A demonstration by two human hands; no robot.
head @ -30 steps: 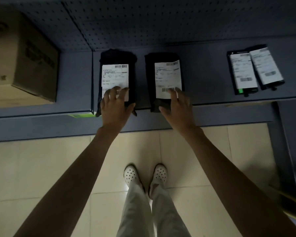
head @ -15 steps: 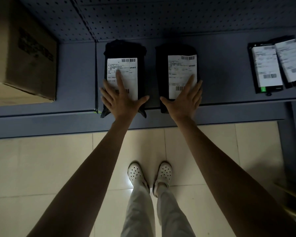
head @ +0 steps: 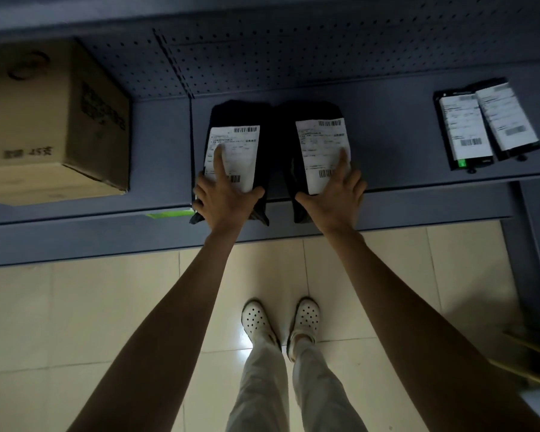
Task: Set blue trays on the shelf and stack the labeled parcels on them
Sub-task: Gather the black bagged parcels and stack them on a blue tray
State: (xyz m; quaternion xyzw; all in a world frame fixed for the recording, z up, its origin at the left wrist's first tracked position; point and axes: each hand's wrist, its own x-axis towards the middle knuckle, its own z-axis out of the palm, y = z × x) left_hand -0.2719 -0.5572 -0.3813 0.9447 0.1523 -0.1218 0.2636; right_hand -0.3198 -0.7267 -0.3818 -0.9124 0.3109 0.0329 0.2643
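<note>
the grey-blue metal shelf point(head: 387, 126) runs across the top of my view, with a pegboard back panel point(head: 293, 57) behind it. below it is pale tiled floor point(head: 75, 307), where my white perforated clogs point(head: 256, 319) stand side by side under light trousers. at the far left of the shelf sits a big brown cardboard box point(head: 44, 126), its print blurred.

in the middle of the shelf lie two black parcels side by side, almost touching, each with a white shipping label on top. the left parcel point(head: 259, 126) has its near end hanging a little over the shelf's front edge; the right parcel point(head: 284, 145) reaches the front edge too. far to the right, well apart from these, two more labeled parcels point(head: 465, 132) lie together, one partly overlapping the other.

my left hand point(head: 225, 198) lies flat on the near end of the left parcel, fingers spread, the forefinger stretched up the label, thumb out to the right; it presses rather than grips. my right hand point(head: 334, 198) lies flat and spread on the near end of the right parcel, fingertips on the label's lower corner, grasping nothing. i cannot tell whether any blue tray sits under the parcels; the light is dim.
</note>
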